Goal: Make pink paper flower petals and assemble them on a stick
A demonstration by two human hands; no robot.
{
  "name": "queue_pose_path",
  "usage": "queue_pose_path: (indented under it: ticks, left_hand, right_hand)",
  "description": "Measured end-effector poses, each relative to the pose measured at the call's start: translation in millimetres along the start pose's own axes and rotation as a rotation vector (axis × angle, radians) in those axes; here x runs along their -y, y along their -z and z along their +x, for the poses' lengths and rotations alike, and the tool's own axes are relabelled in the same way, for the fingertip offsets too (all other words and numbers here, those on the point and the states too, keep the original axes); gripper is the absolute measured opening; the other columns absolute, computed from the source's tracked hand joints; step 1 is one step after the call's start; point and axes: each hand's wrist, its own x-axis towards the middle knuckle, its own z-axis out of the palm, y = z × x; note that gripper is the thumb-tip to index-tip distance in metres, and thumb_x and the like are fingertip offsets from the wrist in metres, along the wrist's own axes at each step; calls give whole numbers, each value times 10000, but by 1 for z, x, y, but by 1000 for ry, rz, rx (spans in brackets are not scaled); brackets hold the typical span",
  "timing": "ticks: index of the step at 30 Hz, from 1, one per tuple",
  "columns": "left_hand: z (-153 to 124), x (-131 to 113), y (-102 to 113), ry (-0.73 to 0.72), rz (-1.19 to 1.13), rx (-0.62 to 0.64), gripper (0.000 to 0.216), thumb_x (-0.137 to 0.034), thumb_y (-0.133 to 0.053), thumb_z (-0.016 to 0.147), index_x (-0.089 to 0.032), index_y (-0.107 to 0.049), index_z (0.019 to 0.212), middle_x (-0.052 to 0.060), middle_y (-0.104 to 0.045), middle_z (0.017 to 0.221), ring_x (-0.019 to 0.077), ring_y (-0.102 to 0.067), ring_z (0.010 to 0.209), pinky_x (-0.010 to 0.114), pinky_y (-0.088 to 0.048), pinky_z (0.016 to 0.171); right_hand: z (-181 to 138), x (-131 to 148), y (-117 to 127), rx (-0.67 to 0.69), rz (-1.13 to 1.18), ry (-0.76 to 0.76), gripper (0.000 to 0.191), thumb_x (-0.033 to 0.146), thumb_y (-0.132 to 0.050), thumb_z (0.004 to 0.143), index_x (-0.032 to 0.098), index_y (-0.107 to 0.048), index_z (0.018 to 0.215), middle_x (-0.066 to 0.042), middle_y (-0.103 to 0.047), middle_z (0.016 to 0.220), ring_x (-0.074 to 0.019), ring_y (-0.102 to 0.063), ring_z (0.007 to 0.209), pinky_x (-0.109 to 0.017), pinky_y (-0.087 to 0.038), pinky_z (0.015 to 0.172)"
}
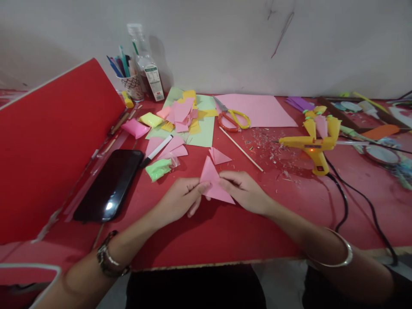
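Observation:
A folded pink paper triangle (212, 182) is held between my two hands, just above the red table (206, 240). My left hand (183, 195) pinches its left edge, thumb on top and fingers behind. On the paper's right edge, my right hand (243, 189) grips with the thumb over the front. Just beyond the held piece lies a smaller pink paper triangle (221, 156). More cut pink paper (174, 148) sits to the left under a white marker (159, 148), beside a small bag of green clay (158, 170).
A black phone (107, 186) and a red board (58, 141) stand at left. Scissors (234, 120), a wooden stick (241, 149) and pink sheet (257, 111) lie behind my hands. To the right, a yellow glue gun (313, 148) shows a lit light; its cord trails forward.

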Motion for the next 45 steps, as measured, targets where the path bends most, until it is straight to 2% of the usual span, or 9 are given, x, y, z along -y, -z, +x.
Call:
queue_pose_path:
  ticks: [4,10,16,21,27,34,37,41,45]
  left_hand:
    - [1,2,2,71,-222,30,423,-388,-306,835,-169,-408,487,-78,-352,291,49,-350,279,170,-289,358]
    - [0,-2,4,25,-146,69,391,-272,-265,840,-156,-504,553,-58,-403,345,70,-412,396,192,-382,521]
    - [-2,-5,1,22,-139,170,289,-179,-264,778,-149,-539,698,-64,-430,435,77,-421,439,193,-370,501]
    - [-2,-3,-2,-7,-76,201,273,-148,-273,756,-157,-495,597,-46,-468,469,77,-450,470,187,-376,509]
    - [-2,-2,-5,-41,-55,198,311,-126,-253,760,-155,-523,608,-47,-467,461,71,-459,476,177,-381,530]
    - [0,3,-10,-41,46,109,321,-338,-409,792,-144,-495,550,-60,-447,415,56,-400,402,165,-316,437]
    - [1,4,-11,-63,28,111,328,-330,-333,838,-146,-530,652,-75,-442,401,54,-411,399,159,-336,470]
    - [1,1,-8,-46,-13,133,362,-319,-282,856,-153,-513,633,-84,-427,353,56,-403,373,161,-348,487]
    - [0,0,-5,-2,-90,181,377,-338,-256,862,-163,-484,618,-89,-432,320,62,-404,357,171,-373,512]
  right_hand:
    - [0,-2,5,-82,4,122,291,126,-333,822,201,-499,1050,-24,-565,852,-108,-532,746,-237,-432,646]
    - [0,-2,6,21,57,280,144,170,-529,769,198,-598,892,-41,-596,840,-124,-537,781,-263,-428,692]
    - [0,5,2,11,233,78,180,262,-519,783,147,-569,653,8,-553,594,-91,-516,605,-246,-418,617]
    - [-2,4,-6,-36,379,-82,194,280,-566,744,158,-454,643,45,-531,495,-73,-517,484,-215,-399,515]
    - [-1,5,-11,-125,316,-137,230,284,-591,712,171,-411,624,64,-495,497,-49,-481,433,-186,-388,458]
    - [-1,2,-14,-171,255,-141,221,291,-550,724,186,-374,639,78,-459,483,-39,-431,400,-169,-349,404]
    - [-2,1,-14,-176,270,-148,171,255,-522,739,191,-369,698,90,-454,467,-40,-428,405,-163,-338,407]
    - [0,2,-12,-117,347,-186,193,220,-501,743,179,-377,885,106,-449,453,-41,-406,382,-155,-309,377]
    - [1,2,-10,80,400,-213,187,326,-492,757,158,-438,692,62,-467,488,-34,-408,388,-161,-321,372]
